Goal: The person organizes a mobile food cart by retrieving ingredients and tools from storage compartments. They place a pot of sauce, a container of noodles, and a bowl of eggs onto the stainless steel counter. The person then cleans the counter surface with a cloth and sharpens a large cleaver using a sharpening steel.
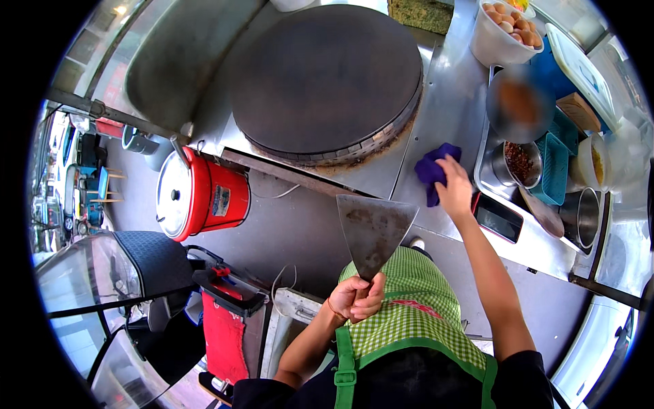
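Note:
In my left hand (357, 298) is a broad metal scraper (377, 230), its wide blade pointing up and away from me in front of my green checked apron. My fingers wrap round its handle. Over on the right, my right hand (453, 185) touches a crumpled purple cloth (436, 172) on the steel counter (446, 102); its fingers are bent at the cloth's near side, and part of the cloth lies under them. Beyond both hands sits a large round dark griddle (327, 78), its top bare.
A tray (485, 163) at right holds a pot of red flakes (518, 163) and teal baskets (552, 167). Behind it stands a tub of eggs (501, 41). A phone (498, 217) lies by my right forearm. Lower left are a red lidded bucket (225, 194) and a red-covered cart (223, 337).

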Available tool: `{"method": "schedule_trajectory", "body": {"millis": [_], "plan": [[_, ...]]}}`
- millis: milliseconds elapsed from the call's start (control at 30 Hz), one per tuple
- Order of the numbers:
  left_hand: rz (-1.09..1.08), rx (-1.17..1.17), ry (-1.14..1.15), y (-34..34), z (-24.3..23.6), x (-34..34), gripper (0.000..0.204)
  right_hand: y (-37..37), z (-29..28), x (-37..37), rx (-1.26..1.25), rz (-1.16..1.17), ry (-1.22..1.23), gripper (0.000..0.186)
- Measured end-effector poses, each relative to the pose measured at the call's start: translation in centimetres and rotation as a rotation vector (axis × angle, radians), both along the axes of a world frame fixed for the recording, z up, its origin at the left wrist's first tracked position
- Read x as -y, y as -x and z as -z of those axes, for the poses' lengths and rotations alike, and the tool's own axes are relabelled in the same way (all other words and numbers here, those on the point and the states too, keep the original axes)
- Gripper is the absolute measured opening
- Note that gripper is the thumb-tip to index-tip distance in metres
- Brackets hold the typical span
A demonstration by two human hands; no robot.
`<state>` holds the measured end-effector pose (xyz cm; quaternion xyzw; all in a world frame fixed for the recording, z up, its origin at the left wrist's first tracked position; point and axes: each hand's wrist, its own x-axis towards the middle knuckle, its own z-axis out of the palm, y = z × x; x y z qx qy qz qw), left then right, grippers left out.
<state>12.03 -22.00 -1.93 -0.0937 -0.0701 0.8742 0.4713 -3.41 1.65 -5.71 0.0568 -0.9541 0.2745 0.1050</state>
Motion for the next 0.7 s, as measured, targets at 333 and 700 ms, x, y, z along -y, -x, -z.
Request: {"method": "schedule_trajectory", "body": {"millis": [333,700], "plan": [[-0.084,-0.041,0.119,1.7,-1.4,0.0,0.017,-12.8,-0.8,3.4,0.586,0.035,0.625,0.039],[0.24,-0.322,0.771,2.2,-5.4,-2.8,0.026,-6.6,-9.1,6.7,-0.26,-0.258,0.32,0.053]]}}
